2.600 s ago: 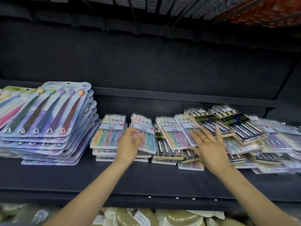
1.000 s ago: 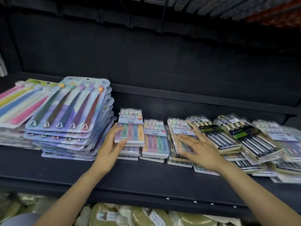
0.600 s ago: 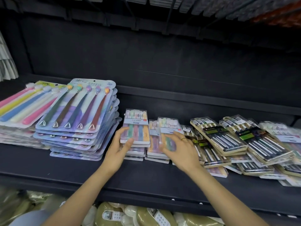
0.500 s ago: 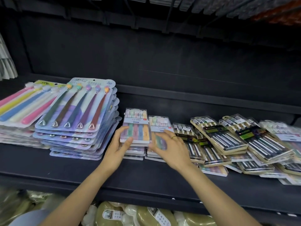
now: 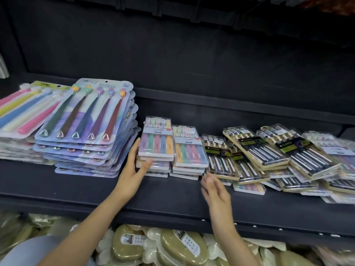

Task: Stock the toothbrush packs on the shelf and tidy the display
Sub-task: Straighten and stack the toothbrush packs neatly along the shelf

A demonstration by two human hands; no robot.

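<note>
- A dark, matte black shelf [image 5: 80, 181] is seen across the middle of the frame, loaded with toothbrush packs.
- The left hand [image 5: 132, 169] is placed against the left side of a stack of clear plastic cases of pastel toothbrushes [image 5: 156, 148], centre of the frame; the fingers lie up along the stack's side and the thumb is pressed to its front edge, so the grip is a loose brace rather than a closed hold.
- A second stack of the same clear pastel cases [image 5: 189, 150] is set just beside the first, touching it on the right.
- The right hand [image 5: 216, 189] is held just above the shelf, lower centre, near the front of the second stack; its fingers are relaxed and spread, nothing is held, and the grip is wide.
- Untidy, overlapping clear cases of black-and-white toothbrushes with green labels [image 5: 257, 150] are spread to the right.
- A tall pile of pale blue carded packs with five dark-handled brushes [image 5: 86, 120] is stacked at the left, with a carded pack of pink, yellow and blue brushes [image 5: 25, 110] beside it at the far left.
- Olive-green oval cases [image 5: 130, 244] are seen on the level below.
</note>
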